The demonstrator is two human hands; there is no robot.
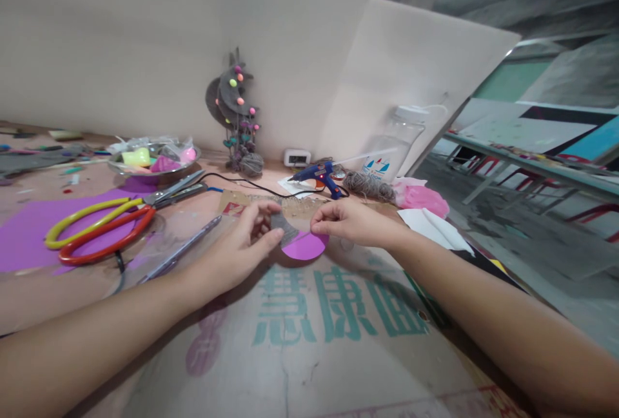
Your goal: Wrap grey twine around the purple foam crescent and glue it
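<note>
My left hand [251, 235] holds a small grey felt piece [286, 227] between thumb and fingers. Against the felt lies a purple rounded piece [305, 247], its curved edge facing me. My right hand [338, 221] pinches the upper right edge of the purple piece, thumb and index finger pressed together. Both pieces are held just above the table, over a clear plastic sheet with green characters [338, 305]. Behind my hands, a blue glue gun [322, 176] rests on the table.
Yellow-and-red-handled scissors [104, 228] and a pen [181, 249] lie left. Behind them are a metal bowl [155, 163] and purple sheet [24, 231]. A grey moon ornament [235, 99], white timer [296, 158], grey yarn [368, 186], water bottle [394, 144] and pink plastic [423, 200] stand behind.
</note>
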